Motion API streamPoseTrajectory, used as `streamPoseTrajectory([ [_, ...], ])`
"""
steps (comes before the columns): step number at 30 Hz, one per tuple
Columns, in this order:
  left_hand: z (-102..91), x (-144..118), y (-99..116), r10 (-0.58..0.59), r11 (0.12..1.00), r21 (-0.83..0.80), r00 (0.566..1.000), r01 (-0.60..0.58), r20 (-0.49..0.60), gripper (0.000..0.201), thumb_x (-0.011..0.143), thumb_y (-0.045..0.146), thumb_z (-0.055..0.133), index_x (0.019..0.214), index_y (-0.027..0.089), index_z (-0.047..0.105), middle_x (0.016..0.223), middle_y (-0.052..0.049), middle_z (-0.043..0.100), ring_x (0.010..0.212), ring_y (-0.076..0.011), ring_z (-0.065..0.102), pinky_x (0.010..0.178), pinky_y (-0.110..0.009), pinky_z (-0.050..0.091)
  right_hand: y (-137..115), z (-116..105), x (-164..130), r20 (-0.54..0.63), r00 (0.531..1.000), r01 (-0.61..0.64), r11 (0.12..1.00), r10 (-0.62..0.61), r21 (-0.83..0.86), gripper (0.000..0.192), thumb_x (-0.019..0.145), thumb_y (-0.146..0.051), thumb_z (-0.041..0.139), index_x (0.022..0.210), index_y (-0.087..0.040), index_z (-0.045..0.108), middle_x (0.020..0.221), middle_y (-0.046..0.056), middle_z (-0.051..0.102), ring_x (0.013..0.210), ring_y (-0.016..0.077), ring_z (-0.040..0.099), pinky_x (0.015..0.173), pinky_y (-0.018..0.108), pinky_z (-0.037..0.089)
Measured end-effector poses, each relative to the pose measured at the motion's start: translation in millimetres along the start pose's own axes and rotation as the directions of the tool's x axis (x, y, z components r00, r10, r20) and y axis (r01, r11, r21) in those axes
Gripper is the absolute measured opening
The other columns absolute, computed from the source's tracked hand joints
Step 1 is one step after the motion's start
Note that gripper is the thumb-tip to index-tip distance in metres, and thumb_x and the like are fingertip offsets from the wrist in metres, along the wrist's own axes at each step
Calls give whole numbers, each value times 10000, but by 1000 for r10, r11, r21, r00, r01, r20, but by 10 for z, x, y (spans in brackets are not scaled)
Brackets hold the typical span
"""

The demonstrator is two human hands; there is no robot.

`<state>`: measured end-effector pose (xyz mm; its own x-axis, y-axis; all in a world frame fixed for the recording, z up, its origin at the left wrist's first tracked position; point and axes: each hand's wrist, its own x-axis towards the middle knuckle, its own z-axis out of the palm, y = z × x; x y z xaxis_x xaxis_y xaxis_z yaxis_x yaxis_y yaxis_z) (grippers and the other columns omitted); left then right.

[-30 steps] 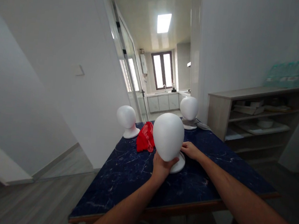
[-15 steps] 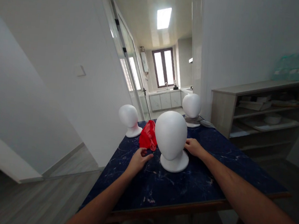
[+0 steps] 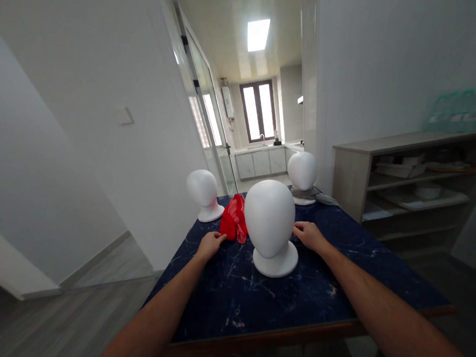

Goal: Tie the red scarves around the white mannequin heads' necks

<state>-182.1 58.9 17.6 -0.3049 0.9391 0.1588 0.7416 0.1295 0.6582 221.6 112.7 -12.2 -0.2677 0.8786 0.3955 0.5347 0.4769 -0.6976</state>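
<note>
Hands apart: left hand [image 3: 210, 242] has reached the red cloth [image 3: 234, 218], right hand [image 3: 308, 234] stays open.

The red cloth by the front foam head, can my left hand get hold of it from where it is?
Probably yes: the left hand is already at the red cloth's near edge, with nothing between them.
</note>
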Motion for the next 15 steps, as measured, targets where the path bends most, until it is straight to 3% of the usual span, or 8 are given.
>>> streamPoseTrajectory([
  [2, -139, -19, -39, -1, 996, -87, 1000, 0, -14, 329, 875, 487, 698, 803, 178, 783, 823, -98, 787, 895, -306, 746, 843, -372, 532, 11, 18, 19, 1, 1000, 9, 1000, -9, -5, 344, 914, -366, 522, 777, -183, 779, 724, 28, 744, 671, 171, 623, 629, 261, 376],
  [5, -363, -74, -72, 13, 965, -259, 999, -25, -49, 464, 919, 567, 602, 1013, 152, 788, 1052, -118, 818, 1020, -290, 748, 905, -373, 563, 22, 39, 34, 0, 1000, 22, 1000, -22, -4, 324, 911, -356, 534, 771, -185, 772, 767, 33, 766, 707, 177, 641, 646, 264, 384],
  [7, -504, -124, -80, 17, 876, -481, 999, -37, -46, 505, 915, 579, 605, 1074, 128, 767, 1115, -131, 812, 1054, -279, 747, 942, -382, 581, 19, 44, 32, -4, 1000, 22, 1000, -22, -2, 319, 910, -356, 543, 763, -183, 768, 773, 36, 771, 711, 179, 640, 640, 266, 381],
  [10, -660, -222, -85, -8, 670, -742, 999, -33, -51, 393, 899, 488, 650, 1014, 125, 749, 1026, -125, 817, 999, -273, 761, 939, -409, 611, 3, 36, 15, -2, 1000, 10, 1000, -10, -1, 317, 909, -361, 553, 779, -177, 775, 768, 36, 770, 700, 178, 632, 631, 264, 378],
  [13, -700, -333, -102, -89, 604, -796, 996, 45, -11, 261, 945, 374, 597, 957, 151, 731, 964, -118, 812, 938, -253, 776, 906, -409, 639, -15, 20, -8, 3, 1000, 5, 1000, -5, -7, 321, 908, -354, 546, 783, -171, 778, 773, 39, 768, 687, 172, 624, 632, 264, 378],
  [15, -669, -400, -128, -146, 662, -743, 989, 98, 1, 261, 974, 382, 581, 931, 164, 718, 934, -124, 805, 893, -244, 783, 866, -402, 653, -26, 10, -22, 6, 1000, 7, 1000, -7, -18, 326, 908, -345, 537, 768, -170, 774, 774, 43, 766, 683, 171, 623, 641, 264, 384],
])
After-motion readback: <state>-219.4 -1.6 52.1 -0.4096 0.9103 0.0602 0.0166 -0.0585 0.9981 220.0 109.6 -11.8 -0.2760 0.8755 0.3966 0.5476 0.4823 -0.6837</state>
